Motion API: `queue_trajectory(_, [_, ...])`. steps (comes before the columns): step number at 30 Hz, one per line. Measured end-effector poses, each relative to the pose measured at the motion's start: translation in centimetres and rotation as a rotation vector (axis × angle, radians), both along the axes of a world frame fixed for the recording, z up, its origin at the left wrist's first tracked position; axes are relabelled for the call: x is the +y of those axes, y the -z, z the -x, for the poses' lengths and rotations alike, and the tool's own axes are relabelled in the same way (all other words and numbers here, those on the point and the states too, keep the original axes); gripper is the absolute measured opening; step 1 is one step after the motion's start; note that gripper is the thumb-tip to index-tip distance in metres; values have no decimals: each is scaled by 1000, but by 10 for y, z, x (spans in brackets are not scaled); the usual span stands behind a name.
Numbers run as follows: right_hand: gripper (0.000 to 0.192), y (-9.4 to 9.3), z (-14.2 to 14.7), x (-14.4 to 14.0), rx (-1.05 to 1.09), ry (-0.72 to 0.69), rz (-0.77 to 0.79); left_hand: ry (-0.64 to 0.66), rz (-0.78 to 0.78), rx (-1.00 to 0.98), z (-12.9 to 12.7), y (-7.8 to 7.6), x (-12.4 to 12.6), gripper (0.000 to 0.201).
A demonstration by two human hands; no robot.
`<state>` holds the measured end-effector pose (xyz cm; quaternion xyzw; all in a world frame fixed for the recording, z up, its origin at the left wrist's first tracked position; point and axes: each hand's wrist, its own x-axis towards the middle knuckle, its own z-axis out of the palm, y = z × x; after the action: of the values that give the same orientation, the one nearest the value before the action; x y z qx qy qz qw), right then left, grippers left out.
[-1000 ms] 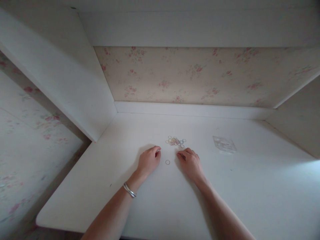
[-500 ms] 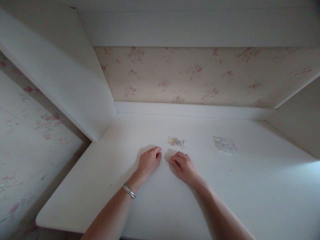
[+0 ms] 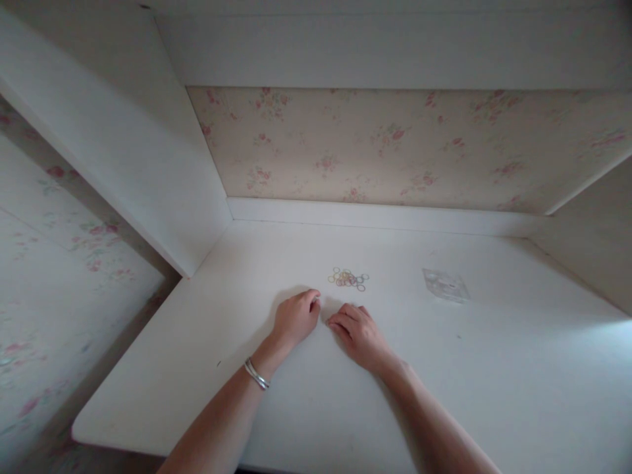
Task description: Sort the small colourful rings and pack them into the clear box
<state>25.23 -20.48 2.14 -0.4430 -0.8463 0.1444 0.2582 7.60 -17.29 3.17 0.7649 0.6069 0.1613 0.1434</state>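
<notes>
My left hand (image 3: 295, 317) rests on the white desk (image 3: 306, 408), fingers curled in, thumb and forefinger tips together; a silver bracelet (image 3: 257, 374) circles its wrist. My right hand (image 3: 356, 333) lies palm down beside it. Its fingertips press on the desk just right of the left hand's fingertips. They cover the spot where a single small elastic band lay, and that band is hidden. A small pile of several thin coloured elastic bands (image 3: 348, 279) lies a little beyond both hands, touched by neither.
A small clear plastic bag (image 3: 444, 285) lies flat on the desk to the right of the pile. White side panels (image 3: 148, 171) enclose the desk on the left and right, with floral wallpaper (image 3: 385, 145) behind. The desk's front edge runs near my forearms.
My right hand slid left and toward me, from the near edge of the pile onto the lone band, which is now covered. My left hand stayed put.
</notes>
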Motion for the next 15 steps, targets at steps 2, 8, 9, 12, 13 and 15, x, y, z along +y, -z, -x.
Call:
queue_trajectory(2, [18,-1,0,0,-20,-11,4,-1,1,4,0,0,0,26])
queue_trajectory(8, [18,-4,-3,0,32,42,31,-9,21,0,0,-1,0,27])
queue_trajectory(9, [17,-4,-4,1,39,62,27,-8,23,-1,0,-1,-1,27])
queue_trajectory(12, [18,-4,-5,1,17,98,3,-7,27,-10,0,-3,-1,27])
queue_trajectory(13, [21,-4,-5,0,-3,100,-4,-9,29,-14,-1,-3,-1,27])
queue_trajectory(15, [26,-4,-5,0,-50,96,-11,-13,32,-19,-1,-4,-2,27])
